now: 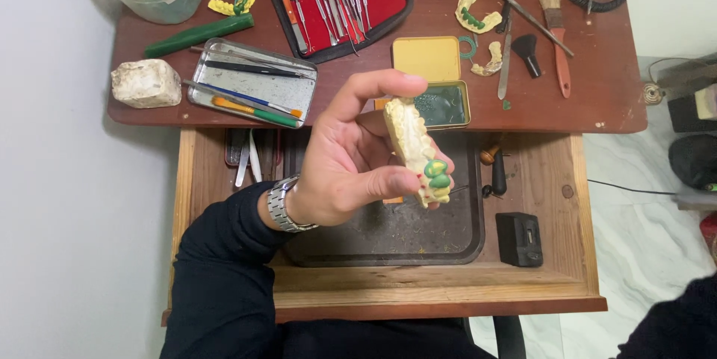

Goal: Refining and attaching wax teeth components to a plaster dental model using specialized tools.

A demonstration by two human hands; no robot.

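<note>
We see the left hand raised above the open wooden drawer, thumb and fingers pinching a pale dental cast with green wax teeth at its lower end. The cast hangs clear over the dark tray, just short of the desk edge and the yellow tin. The right hand is out of view.

Dental casts: four, one held, three on the desk
Metal trays: one
Yellow tins: one
Brushes: two
</note>
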